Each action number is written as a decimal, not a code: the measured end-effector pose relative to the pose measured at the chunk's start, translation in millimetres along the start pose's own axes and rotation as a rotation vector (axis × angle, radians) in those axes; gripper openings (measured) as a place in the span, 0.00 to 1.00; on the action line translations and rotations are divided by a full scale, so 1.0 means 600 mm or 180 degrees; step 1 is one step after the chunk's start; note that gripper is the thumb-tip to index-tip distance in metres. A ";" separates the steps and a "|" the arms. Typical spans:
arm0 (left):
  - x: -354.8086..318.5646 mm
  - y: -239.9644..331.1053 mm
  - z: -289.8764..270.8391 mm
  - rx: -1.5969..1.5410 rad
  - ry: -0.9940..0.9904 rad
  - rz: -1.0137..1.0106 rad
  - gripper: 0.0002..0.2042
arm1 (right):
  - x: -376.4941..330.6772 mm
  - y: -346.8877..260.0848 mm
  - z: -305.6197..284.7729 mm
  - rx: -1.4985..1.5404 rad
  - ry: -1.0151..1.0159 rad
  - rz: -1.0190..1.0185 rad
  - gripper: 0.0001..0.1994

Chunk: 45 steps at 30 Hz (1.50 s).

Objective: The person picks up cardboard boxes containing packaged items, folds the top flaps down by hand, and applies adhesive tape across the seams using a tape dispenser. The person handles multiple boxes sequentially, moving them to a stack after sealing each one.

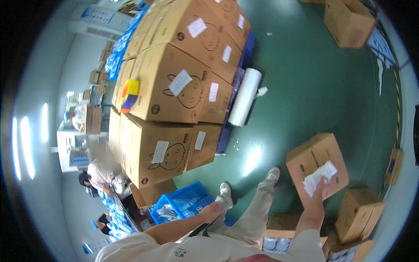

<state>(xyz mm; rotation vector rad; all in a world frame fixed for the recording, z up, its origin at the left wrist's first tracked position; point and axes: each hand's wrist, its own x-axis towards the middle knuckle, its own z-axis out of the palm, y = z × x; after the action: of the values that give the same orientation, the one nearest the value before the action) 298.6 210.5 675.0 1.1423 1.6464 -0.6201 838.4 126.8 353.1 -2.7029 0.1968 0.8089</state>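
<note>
My right hand [322, 187] is closed on a crumpled white sheet [312, 180], held over a closed cardboard box [317, 153] on the floor to my right. Whether the sheet is cloth, paper or thin plastic I cannot make out. Hanging near my left knee is my left hand [211, 211], its fingers turned out of sight. Below and left of it stands a blue plastic crate [192, 197] with silvery packets [167, 212] inside.
Ahead, large cartons are stacked on a blue pallet [224, 135], a tape dispenser [129, 94] on top. A white film roll [245, 97] lies beside the pallet. More boxes stand at right [357, 214] and far right [349, 24]. Another person [104, 174] works at left.
</note>
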 end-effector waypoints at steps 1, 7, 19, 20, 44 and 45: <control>-0.029 0.050 -0.006 0.0076 -0.0056 0.0091 0.29 | 0.002 0.014 -0.019 0.0212 -0.0137 0.0161 0.36; -0.094 0.027 0.002 0.0171 -0.0223 0.0337 0.24 | -0.155 -0.018 -0.053 -0.3568 -0.0246 -0.1316 0.24; -0.044 -0.293 0.034 -0.0147 0.0937 0.0828 0.23 | -0.661 -0.124 0.016 -0.1993 -0.3920 -0.1694 0.11; -0.101 -0.259 -0.031 -0.0658 0.0831 0.0397 0.30 | -0.665 -0.154 0.025 -0.1974 -0.3736 -0.1772 0.11; -0.353 -0.540 0.105 -0.9141 0.1506 0.4118 0.40 | -1.568 0.162 0.079 -0.4991 -0.7296 -0.8080 0.18; -0.354 -0.532 0.108 -0.9130 0.1639 0.4184 0.39 | -1.568 0.160 0.083 -0.5172 -0.7395 -0.7888 0.18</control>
<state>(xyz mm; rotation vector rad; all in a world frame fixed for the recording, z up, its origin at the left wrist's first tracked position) 52.3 -60.0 807.0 -0.3517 0.2454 2.2667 10.3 92.3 810.8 -0.9646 2.2701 -1.1022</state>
